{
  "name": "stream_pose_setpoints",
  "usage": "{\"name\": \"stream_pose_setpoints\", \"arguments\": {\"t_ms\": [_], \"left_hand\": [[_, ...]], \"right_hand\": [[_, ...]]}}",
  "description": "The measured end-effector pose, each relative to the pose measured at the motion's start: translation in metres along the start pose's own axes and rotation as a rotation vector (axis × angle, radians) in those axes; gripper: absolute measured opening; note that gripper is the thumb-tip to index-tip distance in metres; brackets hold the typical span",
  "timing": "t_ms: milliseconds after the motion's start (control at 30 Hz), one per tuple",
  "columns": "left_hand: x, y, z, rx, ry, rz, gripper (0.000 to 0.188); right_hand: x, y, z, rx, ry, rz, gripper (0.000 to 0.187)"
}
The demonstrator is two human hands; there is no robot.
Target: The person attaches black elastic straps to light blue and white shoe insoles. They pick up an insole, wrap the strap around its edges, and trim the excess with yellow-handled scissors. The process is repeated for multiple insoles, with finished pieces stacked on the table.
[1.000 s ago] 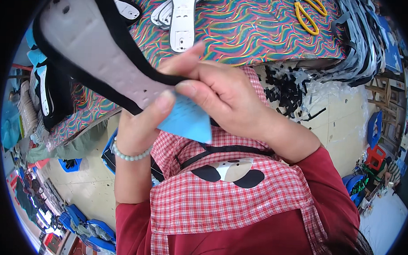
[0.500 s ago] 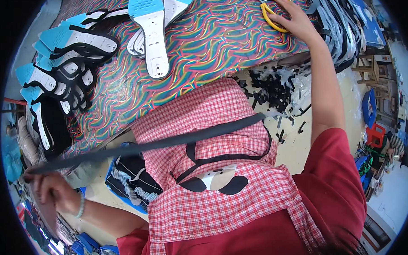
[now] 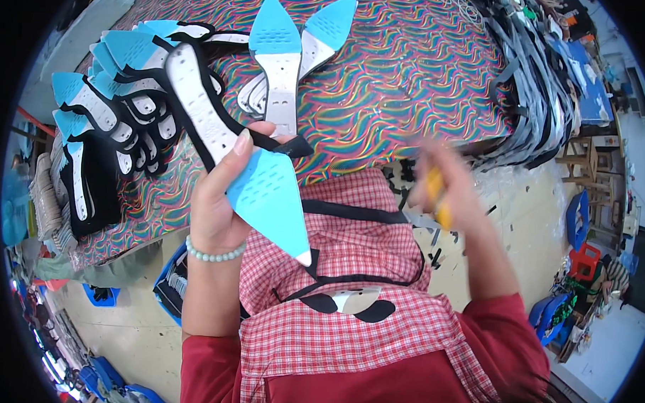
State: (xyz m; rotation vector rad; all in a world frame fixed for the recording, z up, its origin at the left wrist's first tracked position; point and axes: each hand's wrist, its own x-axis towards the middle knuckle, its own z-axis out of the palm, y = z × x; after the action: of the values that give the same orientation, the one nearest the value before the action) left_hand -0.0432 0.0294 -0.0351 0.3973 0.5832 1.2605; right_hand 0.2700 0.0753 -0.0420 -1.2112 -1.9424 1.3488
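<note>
My left hand (image 3: 216, 208) is closed round a pointed shoe insole (image 3: 269, 192), raised above my lap at the table's near edge. The insole has a blue toe with slits, a white heel part and black strip along its sides. A dark strip end (image 3: 292, 146) sticks out by my fingers. Across my lap lies a black strip (image 3: 354, 211). My right hand (image 3: 461, 185), smeared by motion, is closed on scissors with yellow handles (image 3: 436, 191), right of my lap; the blades are hard to make out. Beyond the held insole, several blue-and-white insoles (image 3: 279, 72) lie on the table.
The patterned table (image 3: 397, 97) carries stacked black-edged insoles (image 3: 131, 88) on its left. Long black and grey strips (image 3: 532, 88) hang over its right edge. Black scraps (image 3: 434, 259) lie on the floor. A dark-filled blue bin (image 3: 167, 278) stands left of my lap.
My left hand has come from the lower left to the middle and now holds up an insole. My right hand has lifted the scissors off the table and drawn them back toward me.
</note>
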Motion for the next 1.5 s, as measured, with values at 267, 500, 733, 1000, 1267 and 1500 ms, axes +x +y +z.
{"name": "stream_pose_setpoints", "arguments": {"t_ms": [267, 500, 733, 1000, 1267, 1500], "left_hand": [[0.004, -0.007, 0.009, -0.247, -0.008, -0.168, 0.034], [0.005, -0.005, 0.017, 0.061, 0.170, -0.004, 0.039], [0.008, -0.016, 0.019, 0.623, 0.103, 0.202, 0.029], [0.004, -0.013, 0.031, 0.352, -0.287, 0.576, 0.082], [-0.037, 0.023, 0.063, 0.218, -0.420, 0.381, 0.060], [-0.042, 0.107, 0.088, 2.088, -0.350, 1.219, 0.010]], "right_hand": [[0.001, -0.032, 0.072, -0.088, -0.163, -0.105, 0.088], [0.008, -0.008, 0.067, -0.104, 0.095, -0.203, 0.068], [0.049, 0.000, -0.027, -0.641, 0.445, -0.325, 0.031], [0.035, -0.021, 0.084, -0.256, 0.014, -0.358, 0.019], [0.014, -0.028, 0.107, 0.641, -0.882, 0.047, 0.022], [0.086, -0.017, 0.051, -0.449, 0.331, -0.194, 0.032]]}}
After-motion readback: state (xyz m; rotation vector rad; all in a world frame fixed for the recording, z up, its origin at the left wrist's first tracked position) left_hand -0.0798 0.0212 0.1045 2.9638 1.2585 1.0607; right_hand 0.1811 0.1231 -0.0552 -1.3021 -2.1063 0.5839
